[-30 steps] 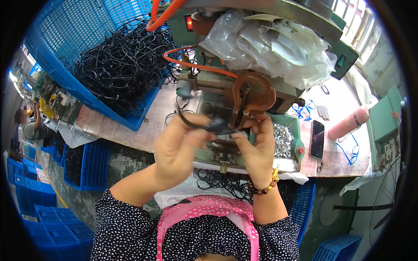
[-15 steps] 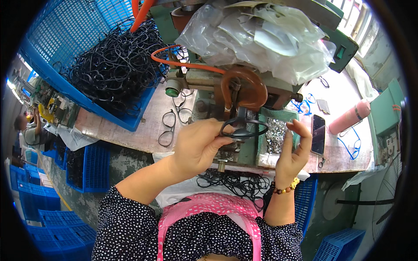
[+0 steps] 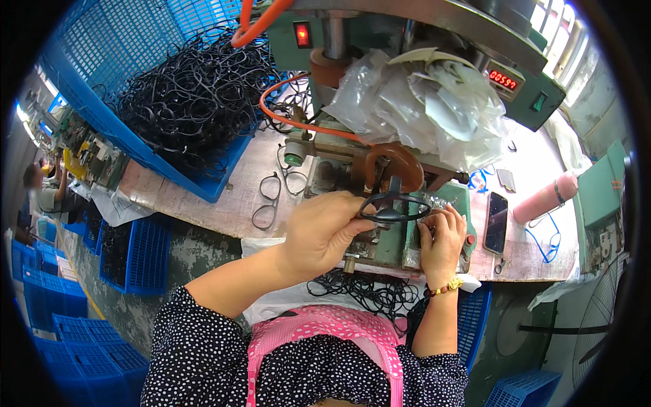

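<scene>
My left hand [image 3: 324, 232] pinches one end of a black glasses frame [image 3: 395, 218], holding it level in front of the bench machine's brown curved part [image 3: 407, 163]. To the right, my right hand [image 3: 443, 243] reaches down into a green tray [image 3: 462, 198] of small silvery metal pieces [image 3: 437, 203]. Its fingers are bent together, and whatever lies between the fingertips is hidden. Two more dark frames lie left of the machine, the nearer glasses frame [image 3: 269, 197] flat on the bench.
A blue crate [image 3: 146, 169] heaped with black frames [image 3: 190, 102] stands at the far left. A clear plastic bag [image 3: 420, 102] hangs over the machine. Rightward lie a phone [image 3: 496, 224], a pink bottle [image 3: 546, 198] and blue frames [image 3: 544, 239]. More black frames [image 3: 363, 293] rest near my lap.
My right hand has gone from raised with fingers apart down into the tray of metal pieces. The left still holds the glasses frame. The view has tilted up, showing more of the machine.
</scene>
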A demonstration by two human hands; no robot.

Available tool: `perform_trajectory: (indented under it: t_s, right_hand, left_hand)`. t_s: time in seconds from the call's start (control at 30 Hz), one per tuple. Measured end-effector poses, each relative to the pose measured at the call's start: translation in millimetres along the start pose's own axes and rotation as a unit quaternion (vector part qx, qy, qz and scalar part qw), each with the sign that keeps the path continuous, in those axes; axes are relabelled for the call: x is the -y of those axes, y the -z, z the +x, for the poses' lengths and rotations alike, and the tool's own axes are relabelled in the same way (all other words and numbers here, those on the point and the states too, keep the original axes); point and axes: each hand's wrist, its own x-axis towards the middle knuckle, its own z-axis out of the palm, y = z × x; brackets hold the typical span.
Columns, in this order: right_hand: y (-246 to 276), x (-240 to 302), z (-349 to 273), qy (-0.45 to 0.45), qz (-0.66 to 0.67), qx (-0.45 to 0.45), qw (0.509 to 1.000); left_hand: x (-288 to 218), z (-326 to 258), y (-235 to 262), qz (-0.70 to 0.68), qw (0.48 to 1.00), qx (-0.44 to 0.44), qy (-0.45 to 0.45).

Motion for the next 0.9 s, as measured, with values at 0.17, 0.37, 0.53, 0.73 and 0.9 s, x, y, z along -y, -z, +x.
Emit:
perform_trajectory:
  t_s: [0.17,0.37,0.53,0.73,0.9]
  right_hand:
    - [-4.0,3.1,-1.2,-0.030,0.057,-0.080,0.995]
    - [-1.0,2.0,-7.5,-0.050,0.108,-0.104,0.987]
    - [-5.1,2.3,-14.0,-0.112,0.170,-0.137,0.970]
    - [-10.7,1.4,-15.0,-0.125,0.214,-0.167,0.954]
    - [-8.3,1.8,-11.2,-0.085,0.191,-0.165,0.964]
  left_hand:
    - [-9.1,0.2,0.2,-0.001,1.000,-0.004,0.024]
    - [5.0,-24.0,14.7,0.150,0.986,-0.072,-0.025]
    - [84.1,-66.9,49.2,0.183,0.959,-0.069,0.205]
    - [158.3,-121.6,70.7,0.359,0.906,0.082,0.209]
    - [160.9,-127.5,75.4,0.361,0.893,0.083,0.255]
